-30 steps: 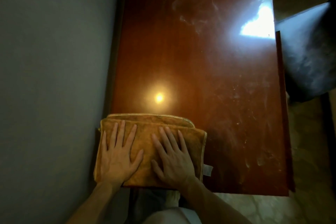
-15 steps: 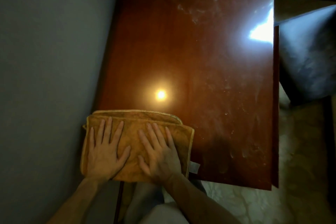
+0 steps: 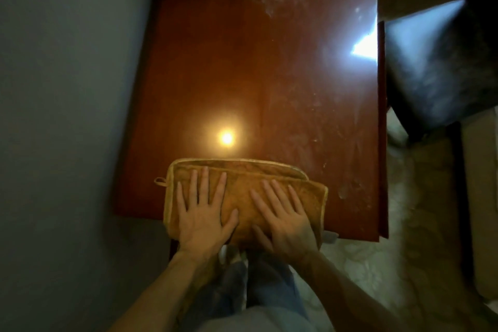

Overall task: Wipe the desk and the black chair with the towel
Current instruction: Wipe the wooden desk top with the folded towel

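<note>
1. So that pressure is spread, the towel (image 3: 242,194) is pressed flat beneath the splayed left hand (image 3: 202,213) and right hand (image 3: 285,221).
2. Dusty desk (image 3: 242,62) is found ahead of both hands; black chair (image 3: 436,67), rightward.

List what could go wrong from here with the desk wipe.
1. The towel overhangs the near edge of the desk under the flat left hand and right hand; a pull toward the body may drag it off.
2. The dust smears lie right of the towel and beyond it, so a narrow pass may miss them.
</note>
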